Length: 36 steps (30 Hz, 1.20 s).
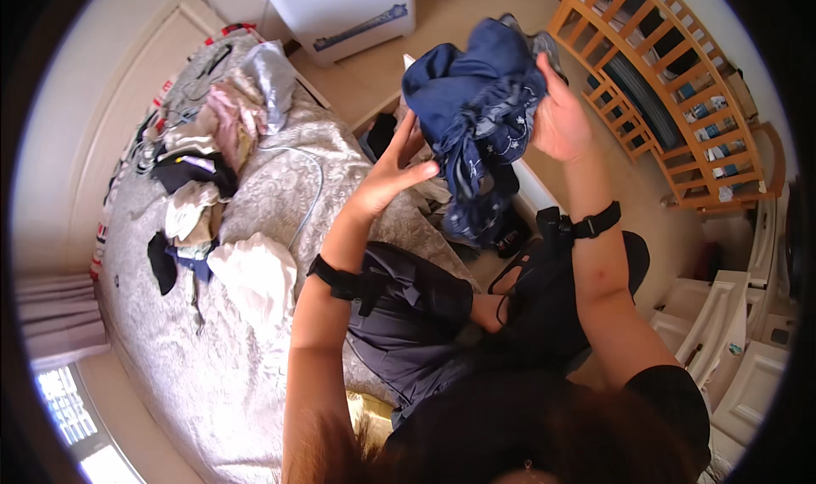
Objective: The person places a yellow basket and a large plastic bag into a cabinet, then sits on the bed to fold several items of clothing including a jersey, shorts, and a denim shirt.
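Note:
A bundled navy blue garment [476,93] with small pale star-like prints hangs in the air ahead of me, its lower folds trailing down. My left hand [389,176] supports its left side, with thumb and fingers spread against the cloth. On the opposite side, my right hand [561,118] holds the bundle between palm and fingers; some fingertips are hidden by fabric. Below the bundle, dark and pale clothes partly show in a white-edged container [534,186] on the floor. A black band circles each of my forearms.
On the bed [255,186] to my left lie heaped clothes, including a white garment [255,276], a pink one [234,114] and a black one [197,171]. A white storage bin [353,16] stands beyond. Wooden slatted furniture [671,84] stands far right, white drawers [722,322] nearer.

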{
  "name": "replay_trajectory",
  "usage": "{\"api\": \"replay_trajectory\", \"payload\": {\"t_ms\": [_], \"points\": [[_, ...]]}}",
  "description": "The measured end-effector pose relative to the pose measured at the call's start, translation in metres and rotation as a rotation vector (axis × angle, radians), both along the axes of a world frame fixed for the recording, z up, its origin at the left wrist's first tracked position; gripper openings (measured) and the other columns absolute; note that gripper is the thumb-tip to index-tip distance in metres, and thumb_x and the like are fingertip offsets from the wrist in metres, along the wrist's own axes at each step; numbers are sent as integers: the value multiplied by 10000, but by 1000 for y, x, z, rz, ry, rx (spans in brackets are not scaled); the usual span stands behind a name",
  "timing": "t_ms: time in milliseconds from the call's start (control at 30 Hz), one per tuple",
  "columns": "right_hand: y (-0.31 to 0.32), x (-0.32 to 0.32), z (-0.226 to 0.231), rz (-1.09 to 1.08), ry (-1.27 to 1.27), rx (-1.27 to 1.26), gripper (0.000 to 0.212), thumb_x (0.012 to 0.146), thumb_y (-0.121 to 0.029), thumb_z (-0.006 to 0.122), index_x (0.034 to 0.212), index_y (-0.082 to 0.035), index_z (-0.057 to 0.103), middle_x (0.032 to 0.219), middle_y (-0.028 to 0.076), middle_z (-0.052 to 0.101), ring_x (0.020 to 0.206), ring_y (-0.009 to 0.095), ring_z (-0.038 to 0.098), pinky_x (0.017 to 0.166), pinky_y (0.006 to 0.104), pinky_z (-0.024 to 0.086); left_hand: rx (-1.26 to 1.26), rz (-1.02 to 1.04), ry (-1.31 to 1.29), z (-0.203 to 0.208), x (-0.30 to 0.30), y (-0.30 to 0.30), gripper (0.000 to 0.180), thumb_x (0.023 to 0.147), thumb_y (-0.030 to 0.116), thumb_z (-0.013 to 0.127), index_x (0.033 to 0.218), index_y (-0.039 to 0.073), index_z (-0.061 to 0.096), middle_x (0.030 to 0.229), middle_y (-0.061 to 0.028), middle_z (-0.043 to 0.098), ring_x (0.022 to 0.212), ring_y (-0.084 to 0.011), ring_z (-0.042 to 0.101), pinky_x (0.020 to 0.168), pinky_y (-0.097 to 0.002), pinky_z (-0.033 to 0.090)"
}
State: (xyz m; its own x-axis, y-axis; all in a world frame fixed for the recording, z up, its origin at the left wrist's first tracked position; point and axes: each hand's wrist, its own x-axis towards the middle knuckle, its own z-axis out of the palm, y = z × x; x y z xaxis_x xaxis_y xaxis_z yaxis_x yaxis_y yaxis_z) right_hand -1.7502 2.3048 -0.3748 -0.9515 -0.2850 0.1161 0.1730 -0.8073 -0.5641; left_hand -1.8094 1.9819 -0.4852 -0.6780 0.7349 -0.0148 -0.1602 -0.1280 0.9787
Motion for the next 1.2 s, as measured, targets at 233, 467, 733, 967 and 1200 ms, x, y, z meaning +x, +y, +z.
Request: {"api": "replay_trajectory", "payload": {"t_ms": [233, 467, 733, 967, 1200], "points": [[-71, 36, 129, -96, -10, 628, 674, 1251, -534, 575, 1688, -21, 584, 1600, 115, 724, 1423, 202, 742, 1188, 414, 636, 53, 484, 84, 125, 45, -78, 195, 1221, 316, 708, 1079, 186, 744, 981, 118, 660, 887, -26, 591, 822, -248, 488], [-69, 30, 187, -209, 99, 718, 418, 1147, -345, 813, 1452, -62, 767, 1319, 26, 840, 1149, 171, 834, 987, 365, 688, 182, 860, 394, 225, 61, -225, 263, 1276, 268, 599, 1178, 73, 747, 1022, 75, 664, 914, -31, 552, 851, -223, 482], [-130, 29, 209, -322, 417, 898, 796, 1076, -398, 892, 1682, -44, 514, 1546, 152, 676, 1381, 272, 696, 1148, 443, 574, -449, 794, 1077, 324, 160, -310, 369, 1057, 306, 850, 1293, 54, 717, 1164, -63, 770, 1032, -222, 718, 942, -352, 575], [-141, 114, 109, 365, 720, 1176, 288, 919, 60, 892, 1164, -76, 823, 1337, 94, 810, 1295, 271, 768, 1173, 421, 581, -911, 54, 575, 219, 337, -321, 416, 889, 183, 904, 1277, 85, 791, 1102, -141, 811, 1039, -382, 803, 935, -492, 643], [-95, 159, -172, 574, 138, 2123, 456, 1143, -384, 789, 1391, -5, 733, 1447, 257, 777, 1389, 424, 723, 1153, 519, 561, -941, -206, -103, 24, 364, -331, 579, 973, 411, 924, 1446, 108, 785, 1264, -123, 842, 1176, -336, 807, 1050, -470, 624]]}}
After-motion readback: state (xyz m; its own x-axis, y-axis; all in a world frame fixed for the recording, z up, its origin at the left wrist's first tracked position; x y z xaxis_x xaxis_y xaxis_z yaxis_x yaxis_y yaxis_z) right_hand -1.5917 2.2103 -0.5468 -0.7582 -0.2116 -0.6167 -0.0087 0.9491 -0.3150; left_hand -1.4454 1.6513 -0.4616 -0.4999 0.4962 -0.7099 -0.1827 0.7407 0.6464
